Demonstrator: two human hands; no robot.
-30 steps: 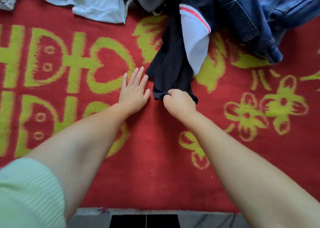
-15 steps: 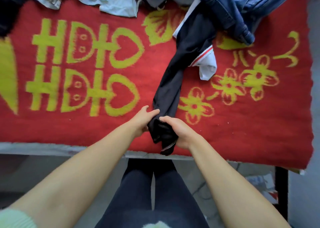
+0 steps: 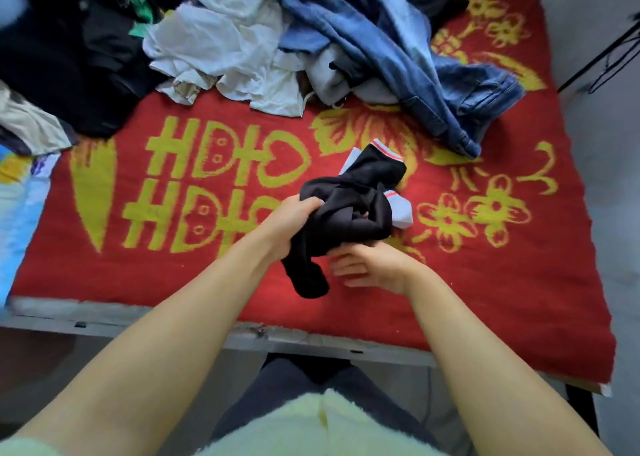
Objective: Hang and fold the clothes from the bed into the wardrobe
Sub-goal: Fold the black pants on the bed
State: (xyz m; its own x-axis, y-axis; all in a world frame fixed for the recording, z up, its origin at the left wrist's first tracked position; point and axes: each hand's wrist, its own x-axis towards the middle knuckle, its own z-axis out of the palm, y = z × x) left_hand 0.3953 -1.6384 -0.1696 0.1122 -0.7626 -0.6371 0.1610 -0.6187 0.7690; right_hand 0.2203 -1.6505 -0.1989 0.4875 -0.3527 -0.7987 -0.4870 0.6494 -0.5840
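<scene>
A black garment point(image 3: 349, 209) with white and red-striped trim is bunched up above the red bed cover point(image 3: 502, 282). My left hand point(image 3: 287, 223) grips its left side, fingers curled into the cloth. Below the bundle, my right hand point(image 3: 363, 268) lies palm up with straight fingers touching the underside of the cloth. One black end hangs down between my hands. At the back of the bed lies a heap of clothes: blue jeans point(image 3: 398, 50), white cloth point(image 3: 228, 47) and dark garments point(image 3: 69, 60).
The red cover carries yellow characters and flowers. The bed's grey front edge point(image 3: 311, 341) runs just before my legs. A black wire stand point(image 3: 609, 57) is at the far right by a pale wall. A blue patterned sheet point(image 3: 17, 199) shows at the left.
The black garment, stretched long across the bed before, is now gathered into a bundle in my left hand. My right hand let go and moved under it. The view pulled back.
</scene>
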